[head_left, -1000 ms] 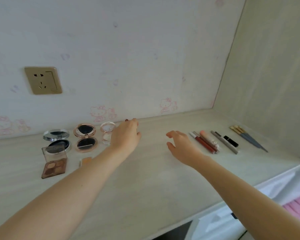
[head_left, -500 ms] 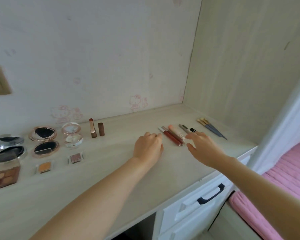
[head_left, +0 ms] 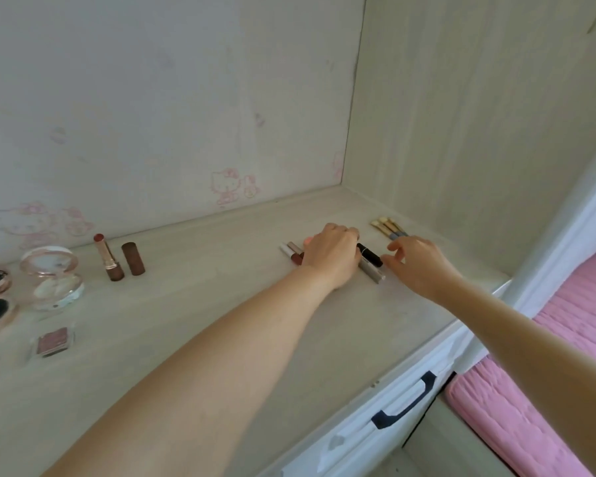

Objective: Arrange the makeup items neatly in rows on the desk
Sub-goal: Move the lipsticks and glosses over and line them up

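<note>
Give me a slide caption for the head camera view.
Left hand rests on lip gloss tubes while right hand reaches beside a black tube on the desk.

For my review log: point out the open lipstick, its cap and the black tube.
open lipstick [head_left: 108,258], head view, on its gold barrel.
cap [head_left: 133,258], head view, mid-side.
black tube [head_left: 370,255], head view, on its middle.

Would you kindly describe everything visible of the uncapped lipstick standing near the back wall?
The uncapped lipstick with a rose-gold tube stands upright on the pale wood-look desk, close to the back wall. Its dusky pink bullet is extended above a shiny metallic-looking barrel with a darker brown base. Its brown cylindrical cap stands just right of it, apart. Neither hand touches it.
</note>
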The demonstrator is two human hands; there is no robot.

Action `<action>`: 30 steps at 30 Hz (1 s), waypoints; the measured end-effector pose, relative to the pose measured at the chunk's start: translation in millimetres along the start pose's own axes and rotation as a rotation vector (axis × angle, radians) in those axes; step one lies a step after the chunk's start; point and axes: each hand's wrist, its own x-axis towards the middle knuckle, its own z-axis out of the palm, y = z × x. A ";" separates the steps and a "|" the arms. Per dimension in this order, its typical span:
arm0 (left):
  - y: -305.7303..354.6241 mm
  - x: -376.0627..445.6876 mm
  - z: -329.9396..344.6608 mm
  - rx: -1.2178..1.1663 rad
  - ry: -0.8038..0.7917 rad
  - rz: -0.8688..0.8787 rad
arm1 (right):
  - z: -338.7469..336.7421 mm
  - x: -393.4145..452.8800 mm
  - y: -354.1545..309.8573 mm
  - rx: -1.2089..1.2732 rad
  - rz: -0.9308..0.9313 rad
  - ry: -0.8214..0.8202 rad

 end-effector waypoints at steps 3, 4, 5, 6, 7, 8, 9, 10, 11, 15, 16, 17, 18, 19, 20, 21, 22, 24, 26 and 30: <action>-1.7 18.3 10.5 0.020 -0.081 -0.054 | 4.2 10.3 1.2 0.015 0.028 -0.018; -2.1 22.6 12.7 0.028 -0.103 -0.073 | 5.1 11.4 0.8 0.008 0.031 -0.031; -2.6 26.4 14.4 0.036 -0.122 -0.090 | 5.9 12.1 0.5 0.001 0.030 -0.042; -3.3 29.2 16.0 0.043 -0.136 -0.105 | 6.7 12.3 0.5 -0.007 0.025 -0.049; -4.2 32.0 17.9 0.044 -0.147 -0.116 | 7.5 12.4 0.7 -0.015 0.018 -0.049; -4.8 33.8 20.0 0.037 -0.155 -0.123 | 8.4 12.3 1.2 -0.023 0.005 -0.044; -5.0 34.9 22.0 0.022 -0.157 -0.128 | 9.4 12.2 1.8 -0.029 -0.007 -0.039; -4.5 35.6 24.0 0.002 -0.155 -0.135 | 9.8 11.7 1.9 -0.035 -0.015 -0.031; -3.7 35.9 25.5 -0.020 -0.149 -0.144 | 10.1 11.2 1.6 -0.038 -0.011 -0.022; 3.3 33.4 24.5 -0.094 -0.112 -0.176 | 11.2 8.0 -0.9 -0.004 0.033 0.026; 5.8 31.9 22.9 -0.108 -0.104 -0.181 | 11.5 7.1 -1.5 0.007 0.036 0.037; 7.5 30.6 21.6 -0.125 -0.094 -0.188 | 11.5 6.4 -2.2 0.020 0.035 0.053; 8.9 29.8 19.9 -0.151 -0.083 -0.193 | 11.0 5.8 -2.7 0.042 0.033 0.074; 9.7 29.0 17.4 -0.181 -0.071 -0.195 | 10.0 5.6 -3.3 0.077 0.031 0.100; 10.2 28.1 13.9 -0.210 -0.058 -0.190 | 8.1 5.2 -4.5 0.120 0.031 0.129; 10.0 27.4 9.9 -0.237 -0.043 -0.180 | 5.5 4.8 -6.4 0.166 0.037 0.160; 9.5 26.1 5.1 -0.263 -0.024 -0.158 | 2.3 4.1 -9.1 0.209 0.044 0.189; 7.4 21.7 -5.6 -0.306 0.027 -0.096 | -4.6 2.0 -16.8 0.284 0.061 0.226; 5.0 15.0 -19.2 -0.316 0.081 -0.039 | -12.3 -1.9 -27.9 0.383 0.084 0.236; -3.6 -5.5 -44.9 -0.356 0.160 0.014 | -24.1 -14.9 -53.5 0.588 0.118 0.217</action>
